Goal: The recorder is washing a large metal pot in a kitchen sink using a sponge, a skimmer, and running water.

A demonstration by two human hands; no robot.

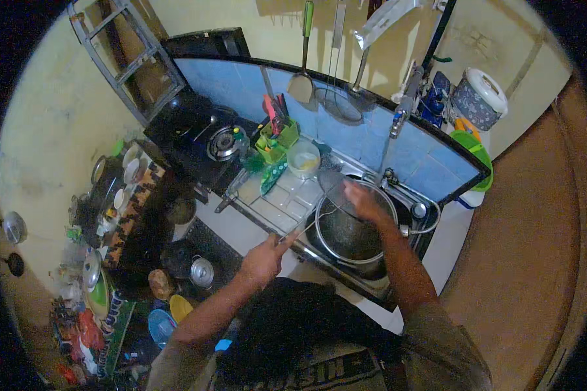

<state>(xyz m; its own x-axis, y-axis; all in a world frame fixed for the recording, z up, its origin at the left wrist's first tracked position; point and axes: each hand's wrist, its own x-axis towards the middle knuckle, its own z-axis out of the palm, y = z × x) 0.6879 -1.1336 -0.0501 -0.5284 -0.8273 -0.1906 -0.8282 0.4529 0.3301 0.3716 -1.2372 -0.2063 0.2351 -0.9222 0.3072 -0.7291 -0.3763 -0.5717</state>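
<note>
My left hand (261,261) grips the long thin metal handle of a mesh strainer (331,184). The strainer's round mesh head is held up over the far left rim of a large metal pot (352,239). My right hand (364,200) is at the strainer's head, its fingers close to or on the mesh. Motion blur hides whether anything is in those fingers. The pot stands in the sink basin (411,215), and its inside looks dark. A wall tap (398,122) juts out above the sink's far side.
Left of the pot, the steel drainboard (283,200) bears a whitish bowl (303,160), a green patterned packet (273,178) and a green utensil basket (279,139). A gas stove (222,143) lies farther left. A spatula (301,87) and another strainer (342,110) hang on the wall.
</note>
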